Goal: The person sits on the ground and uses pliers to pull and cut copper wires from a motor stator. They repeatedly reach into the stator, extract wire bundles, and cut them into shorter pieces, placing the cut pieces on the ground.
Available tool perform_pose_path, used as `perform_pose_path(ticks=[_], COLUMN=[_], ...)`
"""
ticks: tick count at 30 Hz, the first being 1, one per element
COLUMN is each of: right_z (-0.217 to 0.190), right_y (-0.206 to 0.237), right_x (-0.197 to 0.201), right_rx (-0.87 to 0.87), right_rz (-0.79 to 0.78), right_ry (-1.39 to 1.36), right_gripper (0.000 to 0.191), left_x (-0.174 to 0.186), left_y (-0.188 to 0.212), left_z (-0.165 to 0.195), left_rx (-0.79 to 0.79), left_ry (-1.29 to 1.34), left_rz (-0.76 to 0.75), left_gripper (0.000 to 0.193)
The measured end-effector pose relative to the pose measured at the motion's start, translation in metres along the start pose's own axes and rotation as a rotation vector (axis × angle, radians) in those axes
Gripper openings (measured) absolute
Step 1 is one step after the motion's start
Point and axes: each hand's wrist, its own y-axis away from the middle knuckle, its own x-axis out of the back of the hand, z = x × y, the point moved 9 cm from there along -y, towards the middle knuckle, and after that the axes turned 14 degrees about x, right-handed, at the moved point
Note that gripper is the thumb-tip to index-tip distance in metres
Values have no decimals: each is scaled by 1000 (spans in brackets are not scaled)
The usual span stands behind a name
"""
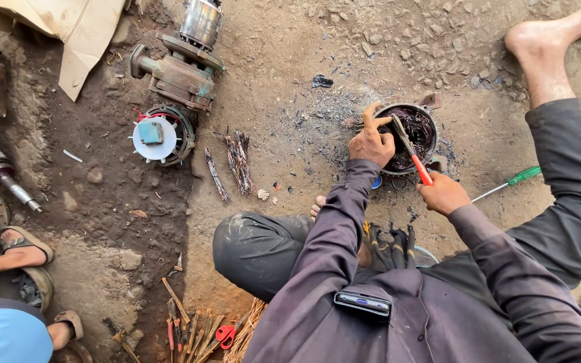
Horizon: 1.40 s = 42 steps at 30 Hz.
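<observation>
A round metal motor housing (432,128) with dark burnt copper windings inside stands on the dirt ground. My left hand (370,141) rests on its left rim, fingers bent over the edge. My right hand (442,193) grips pliers with a red handle (422,172); their metal jaws reach into the windings. Both arms are in dark purple sleeves.
A green-handled screwdriver (512,181) lies to the right. Pulled wire bundles (238,161) lie left of the housing. Old motors (181,67) and a stator with a white fan (159,134) sit further left. Another person's sandalled feet (25,245) are at the lower left.
</observation>
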Motion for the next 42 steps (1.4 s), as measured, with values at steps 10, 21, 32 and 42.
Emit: perform_pose_path(ticks=[10,21,32,42], right_z=[-5,-22,33,88], right_y=[10,15,35,121], right_x=[-19,-5,-39,-90], right_rx=[-93,-84,-52,64], right_rz=[262,226,74,159], right_ry=[-183,48,-640,-454], right_gripper=[52,54,50,56], left_x=[4,4,4,10], left_y=[-1,-1,2,-8], left_z=[0,4,24,21], left_rx=[8,11,-80,18], left_ry=[75,82,-107,-134], left_rz=[14,5,-97,-13], left_gripper=[76,69,72,65])
